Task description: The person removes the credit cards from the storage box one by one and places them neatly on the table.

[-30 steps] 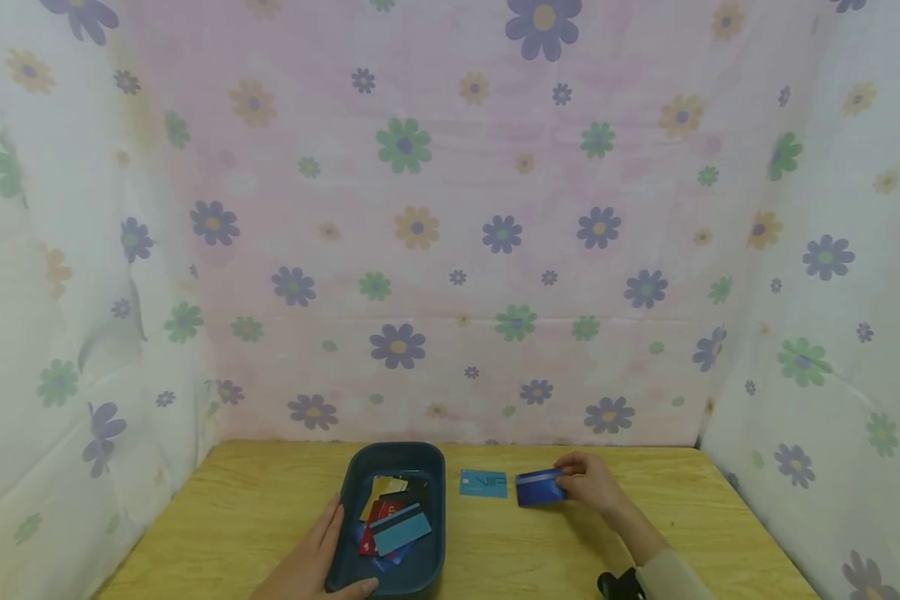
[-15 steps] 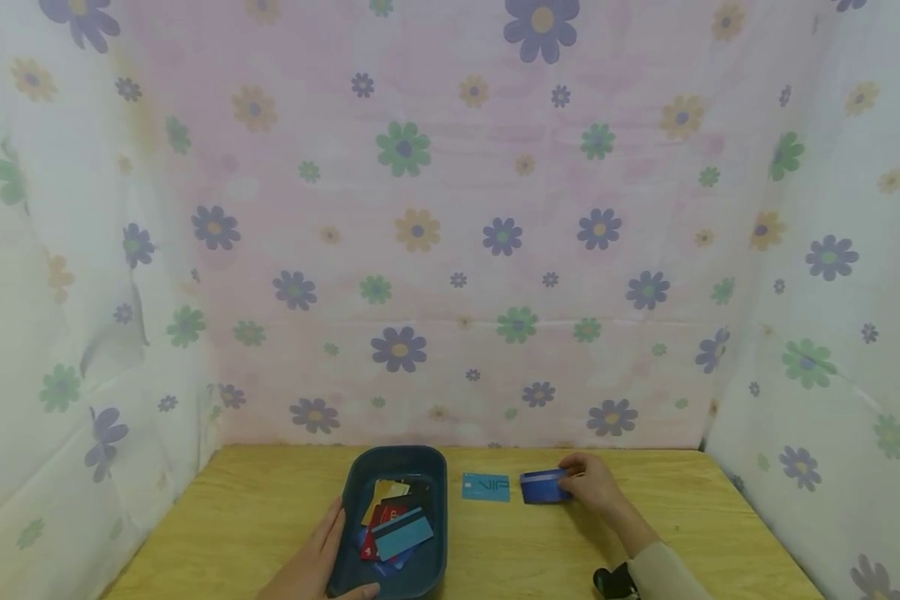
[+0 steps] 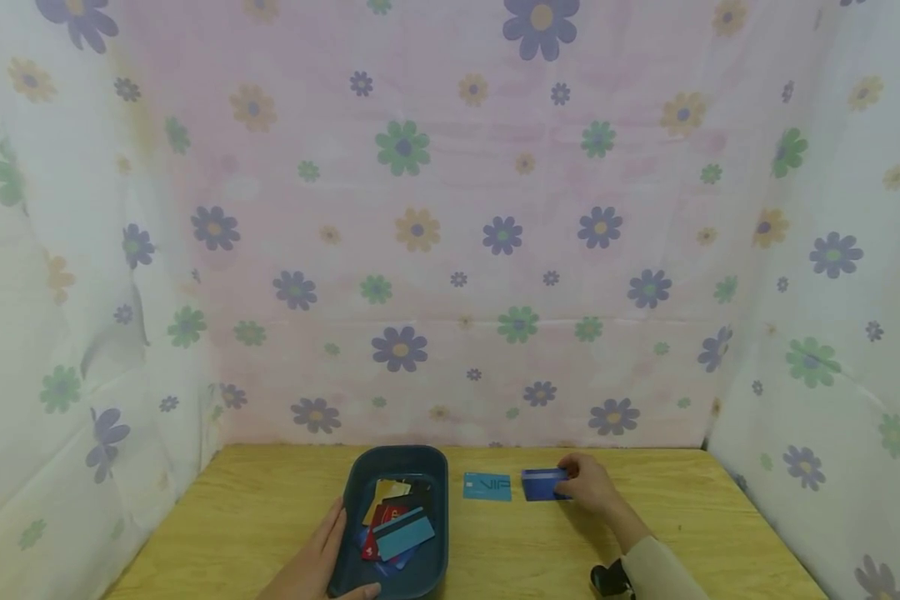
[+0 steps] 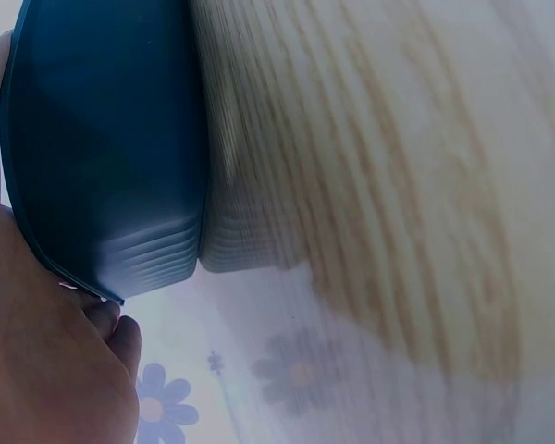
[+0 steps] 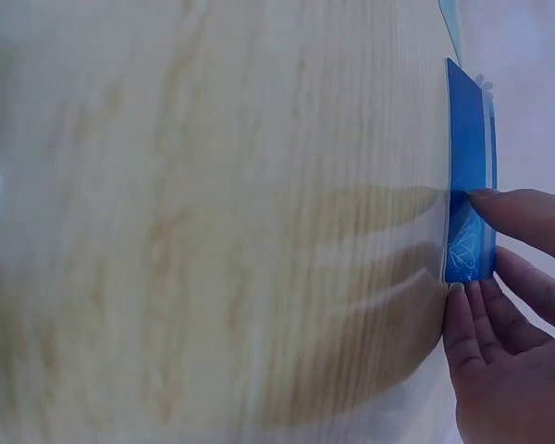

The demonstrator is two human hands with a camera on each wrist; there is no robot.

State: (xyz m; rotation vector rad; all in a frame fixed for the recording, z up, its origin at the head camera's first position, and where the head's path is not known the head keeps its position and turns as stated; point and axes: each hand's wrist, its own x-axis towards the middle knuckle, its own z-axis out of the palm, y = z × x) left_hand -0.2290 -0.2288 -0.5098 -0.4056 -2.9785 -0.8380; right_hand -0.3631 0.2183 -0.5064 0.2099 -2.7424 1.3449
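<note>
My left hand [image 3: 311, 557] grips the left side and near rim of a dark blue plastic tray [image 3: 446, 533]; in the left wrist view the hand wraps its edge. Inside lie several overlapping cards: a light blue card [image 3: 407, 537] with a black stripe on top, a red card [image 3: 375, 546], gold and black ones behind. My right hand [image 3: 594, 490] holds a dark blue card [image 3: 538, 487] with a pale stripe by its right end, low at the table. In the right wrist view the thumb is on the card's face, with fingertips at its end.
A light blue VIP card [image 3: 487, 487] lies flat between the tray and the dark blue card. A small black object [image 3: 609, 578] is by the right sleeve. The wooden table [image 3: 525, 550] ends at flower-patterned cloth [image 3: 465, 375] behind and at both sides.
The dark blue card, tilted up a second ago, has come down flatter to the table in my right hand. My left hand and the tray stay in place.
</note>
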